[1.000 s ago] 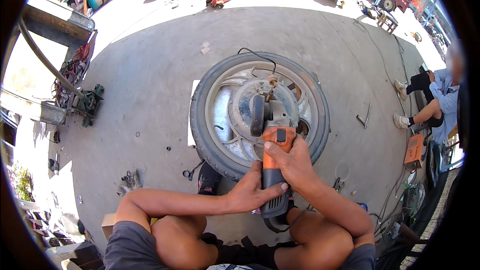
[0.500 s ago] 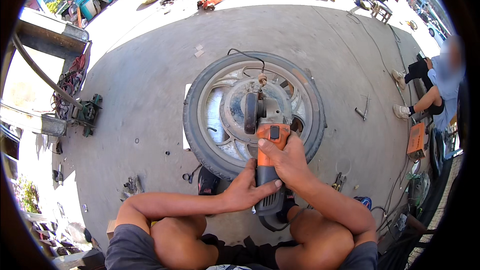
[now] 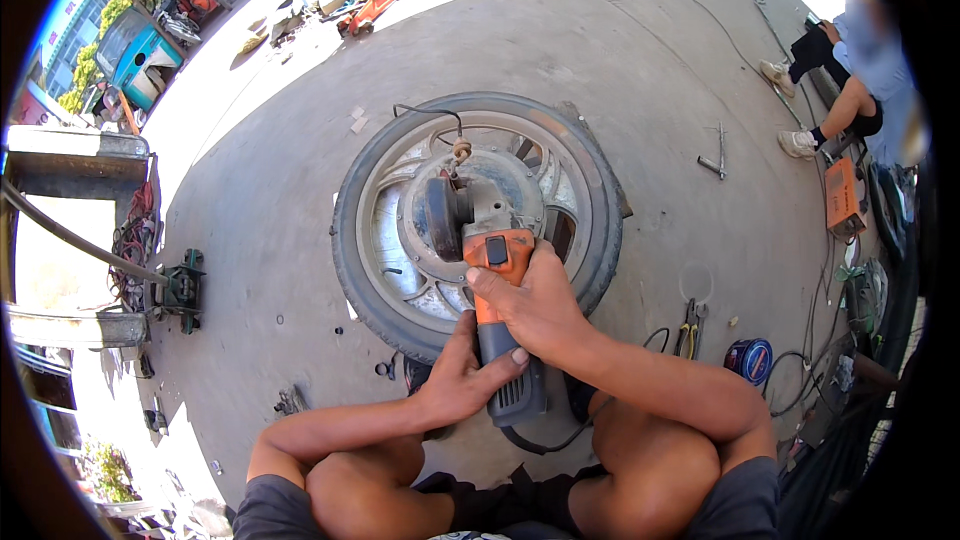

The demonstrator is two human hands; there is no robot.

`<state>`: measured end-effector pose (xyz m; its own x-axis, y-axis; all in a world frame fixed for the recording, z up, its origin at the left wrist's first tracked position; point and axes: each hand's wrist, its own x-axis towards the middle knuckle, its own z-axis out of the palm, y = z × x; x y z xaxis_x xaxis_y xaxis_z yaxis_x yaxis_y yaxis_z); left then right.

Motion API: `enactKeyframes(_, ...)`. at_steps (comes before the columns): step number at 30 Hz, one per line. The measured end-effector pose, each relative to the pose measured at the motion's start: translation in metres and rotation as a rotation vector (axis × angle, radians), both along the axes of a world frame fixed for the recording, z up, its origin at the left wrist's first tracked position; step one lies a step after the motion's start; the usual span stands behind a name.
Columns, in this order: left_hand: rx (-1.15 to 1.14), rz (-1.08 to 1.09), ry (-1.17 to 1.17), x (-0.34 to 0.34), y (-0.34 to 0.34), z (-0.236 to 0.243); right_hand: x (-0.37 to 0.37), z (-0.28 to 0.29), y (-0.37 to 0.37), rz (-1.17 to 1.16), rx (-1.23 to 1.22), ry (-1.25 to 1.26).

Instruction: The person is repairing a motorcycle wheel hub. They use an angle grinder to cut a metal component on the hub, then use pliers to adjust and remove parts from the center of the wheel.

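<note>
Seen from above, a bare right hand (image 3: 540, 302) is closed around the orange front body of an orange and dark-grey angle grinder (image 3: 507, 252), its thumb just on the near side of a black switch. The bare left hand (image 3: 462, 380) is wrapped around the grinder's dark-grey rear, thumb across the top. The grinder is over the middle of a silver metal wheel with a black rubber tyre (image 3: 350, 240), lying on its side; whether the grinder's dark disc end touches the hub cannot be told. On the grey concrete floor (image 3: 255, 260), to the near right, are yellow-handled pliers (image 3: 686, 330) and a round dark-blue tin (image 3: 748, 360). Far right, a person (image 3: 855, 110) sits near an orange box-shaped machine (image 3: 845, 198).
</note>
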<state>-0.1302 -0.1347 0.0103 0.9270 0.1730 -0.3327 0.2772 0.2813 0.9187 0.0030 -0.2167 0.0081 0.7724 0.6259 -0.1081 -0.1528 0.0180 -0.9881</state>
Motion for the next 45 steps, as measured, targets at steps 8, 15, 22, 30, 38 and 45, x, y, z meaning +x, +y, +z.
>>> enactKeyframes(8, 0.073, -0.013, -0.004, 0.003, 0.003, 0.002, 0.004, -0.007, 0.001, 0.041, -0.079, 0.014)
enactKeyframes(15, 0.055, -0.01, -0.005, 0.004, 0.006, 0.001, 0.003, -0.009, 0.007, -0.005, -0.011, -0.078)
enactKeyframes(22, 0.092, -0.029, -0.026, 0.004, 0.003, 0.003, 0.002, -0.007, 0.002, 0.001, -0.035, -0.122)
enactKeyframes(30, 0.086, -0.025, -0.003, 0.004, 0.004, 0.002, 0.003, -0.009, 0.004, -0.004, -0.038, -0.093)
enactKeyframes(38, 0.095, -0.026, -0.019, 0.003, 0.002, 0.001, 0.003, -0.004, 0.001, 0.01, -0.036, -0.082)
enactKeyframes(45, 0.088, -0.015, -0.031, 0.005, 0.001, 0.003, 0.003, -0.005, 0.002, 0.0, -0.052, -0.091)
